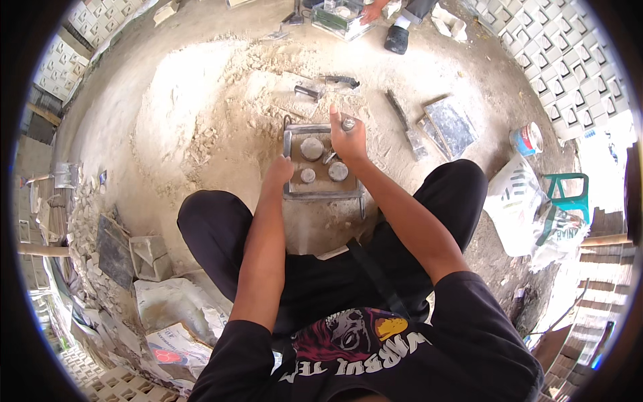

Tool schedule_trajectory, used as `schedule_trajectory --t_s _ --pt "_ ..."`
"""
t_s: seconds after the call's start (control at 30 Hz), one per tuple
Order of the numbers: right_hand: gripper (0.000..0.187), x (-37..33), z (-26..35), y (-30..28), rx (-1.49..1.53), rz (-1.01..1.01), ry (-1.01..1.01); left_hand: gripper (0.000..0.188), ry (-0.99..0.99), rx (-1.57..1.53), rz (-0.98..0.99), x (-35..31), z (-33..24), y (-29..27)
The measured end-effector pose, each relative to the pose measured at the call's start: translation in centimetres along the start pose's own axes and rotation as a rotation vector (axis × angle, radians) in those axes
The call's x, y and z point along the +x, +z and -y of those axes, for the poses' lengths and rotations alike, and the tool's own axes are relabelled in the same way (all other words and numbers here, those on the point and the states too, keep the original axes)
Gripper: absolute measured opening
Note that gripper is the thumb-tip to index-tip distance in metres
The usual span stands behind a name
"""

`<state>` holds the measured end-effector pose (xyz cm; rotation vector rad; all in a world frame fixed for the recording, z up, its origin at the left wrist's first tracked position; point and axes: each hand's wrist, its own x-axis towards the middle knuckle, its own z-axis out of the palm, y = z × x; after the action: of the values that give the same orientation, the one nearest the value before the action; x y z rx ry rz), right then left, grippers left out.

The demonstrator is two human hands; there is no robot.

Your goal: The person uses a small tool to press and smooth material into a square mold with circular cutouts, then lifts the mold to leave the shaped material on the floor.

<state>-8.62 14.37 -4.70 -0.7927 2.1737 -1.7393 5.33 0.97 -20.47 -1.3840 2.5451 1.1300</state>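
Observation:
On the ground between my knees sits a rectangular metal mold frame (321, 195) with several round, dust-covered knobs, such as the large far one (311, 149), rising from its sandy inside. My left hand (278, 172) is closed at the frame's left wall; its fingertips are partly hidden. Over the frame's far right corner, my right hand (349, 142) is closed with its thumb pointing away. A shiny metal piece (329, 158) sticks out below that fist and a round metal end (347, 124) shows above it. The rest of this tool is hidden in the hand.
Beyond the frame lie a brush-like tool (343, 81), a dark-handled trowel (307, 92) and heaped pale powder (194, 87). To the right are a long-handled scraper (405, 125), a grey plate (450, 127), a bucket (527, 139) and sacks (516, 204). Another person's hand (372, 12) works at the far end.

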Motion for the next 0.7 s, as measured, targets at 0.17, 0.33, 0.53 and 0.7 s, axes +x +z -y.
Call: schedule_trajectory --t_s 0.17,0.33,0.53,0.7 --pt "0.046 0.0 -0.6 0.0 -0.023 0.08 -0.075 0.053 0.003 0.008 0.06 -0.3 0.0 -0.1" --pt "0.046 2.7 0.1 0.1 -0.006 -0.068 0.059 0.057 -0.017 -0.023 0.06 -0.2 0.7 -0.2" --pt "0.05 1.8 0.6 0.3 -0.02 -0.067 -0.029 0.059 0.008 -0.038 0.037 0.2 1.3 0.1" --pt "0.053 1.3 0.4 0.8 -0.061 0.113 -0.048 0.058 -0.002 0.003 -0.011 0.2 -0.1 0.4"
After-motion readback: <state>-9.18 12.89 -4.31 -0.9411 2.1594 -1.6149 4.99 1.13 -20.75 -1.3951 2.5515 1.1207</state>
